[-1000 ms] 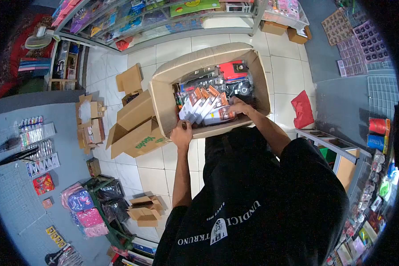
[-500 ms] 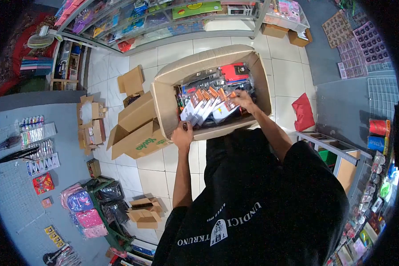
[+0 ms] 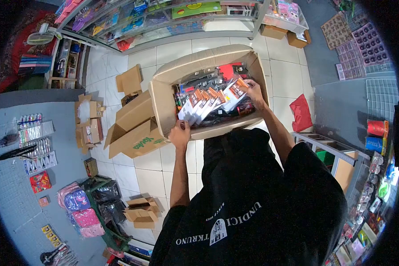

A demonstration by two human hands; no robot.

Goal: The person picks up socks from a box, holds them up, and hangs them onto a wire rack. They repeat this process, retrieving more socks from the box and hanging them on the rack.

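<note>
A large open cardboard box [image 3: 164, 106] stands on the white tiled floor, filled with packaged goods. A fanned row of white and orange packets [image 3: 204, 104] lies across the top. My left hand [image 3: 180, 133] grips the near end of that row at the box's front edge. My right hand [image 3: 254, 92] is deeper in the box on the right, holding one white and orange packet [image 3: 234, 94] lifted above the others. Black packets and a red packet [image 3: 227, 71] lie at the back of the box.
Smaller cardboard boxes [image 3: 135, 124] lie left of the big box. A glass display counter [image 3: 155, 20] runs along the far side. A red bag [image 3: 300, 113] lies on the floor at right, beside a metal shelf [image 3: 328, 144]. Hanging goods cover the walls.
My right hand has moved from the near middle of the box toward the right rear, carrying a white and orange packet upward. My left hand has stayed on the row.
</note>
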